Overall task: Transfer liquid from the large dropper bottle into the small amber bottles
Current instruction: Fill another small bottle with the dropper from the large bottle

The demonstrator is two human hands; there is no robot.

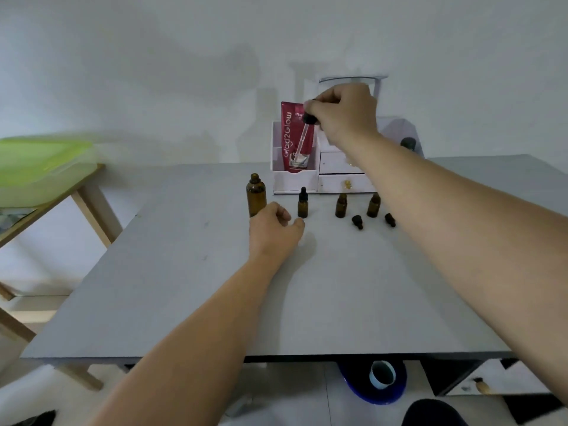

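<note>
Right hand (341,113) raised above table (184,272), fingers pinched on dropper (302,133), glass tube pointing down-left. Left hand (273,232) loosely curled, holding nothing, resting beside uncapped large amber bottle (256,195). Three small amber bottles (341,206) in row right of it: one capped, two open, two loose caps (357,222) near them

1. We saw the blurred lime-green plastic tray (43,161) cut off at the left edge.
2. Our right forearm (430,192) hid part of the white drawer organiser (341,162).
</note>
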